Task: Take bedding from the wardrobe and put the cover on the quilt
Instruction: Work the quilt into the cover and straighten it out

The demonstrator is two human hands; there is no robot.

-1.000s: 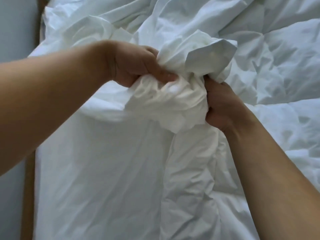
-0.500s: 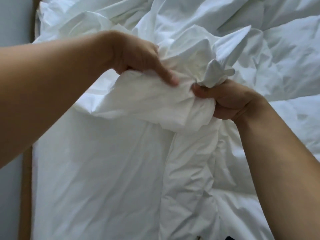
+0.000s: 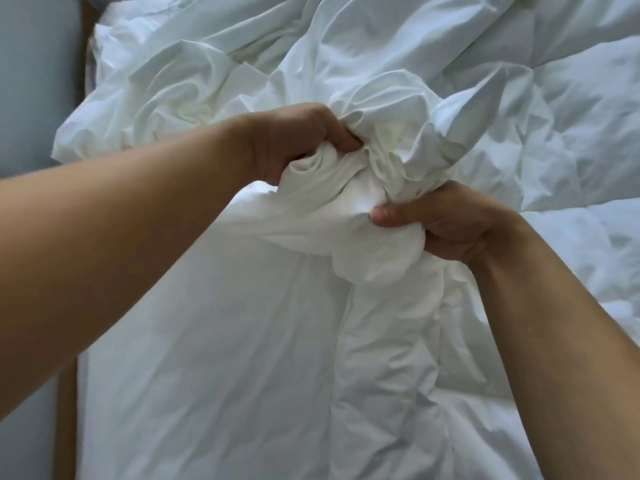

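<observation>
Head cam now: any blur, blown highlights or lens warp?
Head view: soft, even light, no hard shadows; the bunched white fabric gripped by the left hand and right hand is nearly blown out, folds faint; mild softness, no motion streaks; wide-angle enlarges the left forearm at the edge.

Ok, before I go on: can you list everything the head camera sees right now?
cover: one, white, smooth cloth over the lower left and middle, its upper part gathered into a bunch between the hands.
quilt: one, white, puffy with stitched panels, right and upper right.
wooden edge: one strip, brown, along the left of the bedding.
grey surface: one, pale grey-blue, far left; wall or floor, cannot tell.
left hand: one, grips the bunch from its upper left.
right hand: one, grips the bunch from its lower right, thumb on the cloth.
</observation>
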